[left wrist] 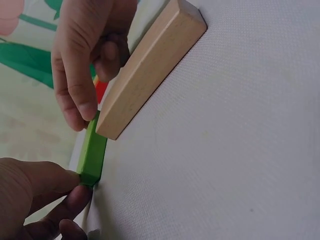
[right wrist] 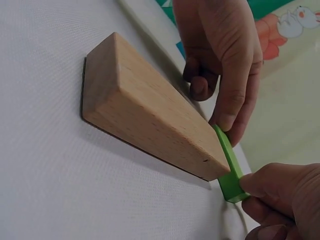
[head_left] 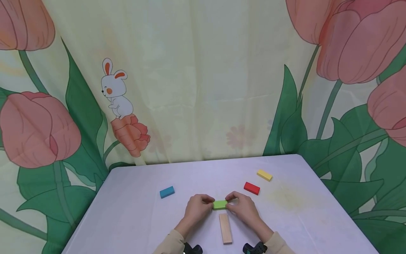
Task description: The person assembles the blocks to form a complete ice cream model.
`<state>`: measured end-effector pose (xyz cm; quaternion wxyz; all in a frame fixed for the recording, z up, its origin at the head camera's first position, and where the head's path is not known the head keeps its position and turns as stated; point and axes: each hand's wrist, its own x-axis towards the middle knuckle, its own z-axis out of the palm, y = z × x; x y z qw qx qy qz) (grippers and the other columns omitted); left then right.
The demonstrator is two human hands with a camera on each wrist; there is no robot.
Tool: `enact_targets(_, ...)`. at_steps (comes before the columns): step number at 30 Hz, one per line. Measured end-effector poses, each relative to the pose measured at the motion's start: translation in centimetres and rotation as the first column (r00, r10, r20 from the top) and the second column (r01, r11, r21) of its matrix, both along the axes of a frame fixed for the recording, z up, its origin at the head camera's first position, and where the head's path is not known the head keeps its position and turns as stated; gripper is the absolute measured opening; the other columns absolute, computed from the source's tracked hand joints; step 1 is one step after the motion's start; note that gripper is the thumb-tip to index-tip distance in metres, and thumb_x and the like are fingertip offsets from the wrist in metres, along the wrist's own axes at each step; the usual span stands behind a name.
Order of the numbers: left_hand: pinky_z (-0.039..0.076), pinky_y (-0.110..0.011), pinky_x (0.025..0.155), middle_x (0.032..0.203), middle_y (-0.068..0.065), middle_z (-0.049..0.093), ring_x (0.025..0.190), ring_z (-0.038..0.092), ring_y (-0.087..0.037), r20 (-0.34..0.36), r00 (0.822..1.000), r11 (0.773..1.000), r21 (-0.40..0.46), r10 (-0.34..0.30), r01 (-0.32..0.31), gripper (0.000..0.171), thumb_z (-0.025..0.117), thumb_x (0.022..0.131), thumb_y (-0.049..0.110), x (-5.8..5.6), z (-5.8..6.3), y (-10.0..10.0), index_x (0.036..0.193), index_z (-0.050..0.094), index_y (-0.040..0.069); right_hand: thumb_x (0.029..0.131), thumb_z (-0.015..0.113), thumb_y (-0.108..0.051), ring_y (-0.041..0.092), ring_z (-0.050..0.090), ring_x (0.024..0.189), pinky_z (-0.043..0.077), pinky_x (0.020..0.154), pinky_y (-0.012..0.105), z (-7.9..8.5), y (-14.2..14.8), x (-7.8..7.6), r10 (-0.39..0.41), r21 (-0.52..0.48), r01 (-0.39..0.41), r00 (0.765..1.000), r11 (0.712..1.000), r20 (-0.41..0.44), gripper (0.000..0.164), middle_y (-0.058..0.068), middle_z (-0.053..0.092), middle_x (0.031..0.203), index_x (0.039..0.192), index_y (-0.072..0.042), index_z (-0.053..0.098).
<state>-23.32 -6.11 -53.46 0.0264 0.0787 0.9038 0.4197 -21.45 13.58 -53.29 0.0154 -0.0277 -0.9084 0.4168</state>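
Note:
A small green block [head_left: 220,205] lies crosswise on the white tabletop, just beyond the far end of a longer plain wooden block [head_left: 225,228]. My left hand [head_left: 199,209] pinches the green block's left end between thumb and fingers. At its right end my right hand [head_left: 244,209] pinches it the same way. In the left wrist view the green block [left wrist: 92,152] stands close by the end of the wooden block [left wrist: 150,70]. The right wrist view has the wooden block [right wrist: 150,107] overlapping part of the green block [right wrist: 231,170].
A blue block [head_left: 167,192] lies to the left on the table [head_left: 127,211]. Toward the right are a red block [head_left: 252,188] and, farther back, a yellow block [head_left: 264,175]. Behind the table hangs a curtain [head_left: 203,88] printed with tulips and a rabbit.

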Motion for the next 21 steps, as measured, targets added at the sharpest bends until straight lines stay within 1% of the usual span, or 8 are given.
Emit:
enact_targets(7, 0.056, -0.035, 0.074, 0.087, 0.006, 0.076, 0.079, 0.063, -0.009, 0.013, 1.000, 1.000, -0.007, 0.001, -0.001, 0.010, 0.078, 0.086, 0.010, 0.29, 0.14, 0.13, 0.095, 0.081, 0.016, 0.082, 0.084, -0.016, 0.017, 0.063, 0.098, 0.050, 0.095, 0.053, -0.12, 0.16, 0.16, 0.001, 0.004, -0.001, 1.000, 1.000, 0.015, 0.018, -0.007, 0.073, 0.097, 0.096, -0.020, 0.074)
enact_targets(15, 0.056, -0.035, 0.074, 0.087, 0.005, 0.076, 0.079, 0.064, -0.009, 0.021, 1.000, 1.000, -0.007, 0.018, -0.018, 0.011, 0.079, 0.086, 0.010, 0.62, 0.15, 0.19, 0.095, 0.081, 0.016, 0.081, 0.085, -0.015, 0.016, 0.063, 0.096, 0.049, 0.093, 0.052, -0.07, 0.35, 0.33, 0.012, 0.015, -0.012, 1.000, 1.000, 0.000, 0.019, -0.007, 0.073, 0.096, 0.096, -0.020, 0.074)
enact_targets(21, 0.055, -0.030, 0.070, 0.088, 0.005, 0.077, 0.077, 0.064, -0.008, 0.032, 0.999, 1.000, 0.007, 0.001, -0.001, 0.010, 0.079, 0.086, 0.010, 0.77, 0.24, 0.17, 0.095, 0.081, 0.015, 0.082, 0.084, -0.015, 0.016, 0.063, 0.096, 0.050, 0.093, 0.050, 0.01, 0.33, 0.52, 0.005, 0.003, -0.005, 1.000, 1.000, 0.006, 0.019, -0.006, 0.073, 0.096, 0.097, -0.019, 0.074)
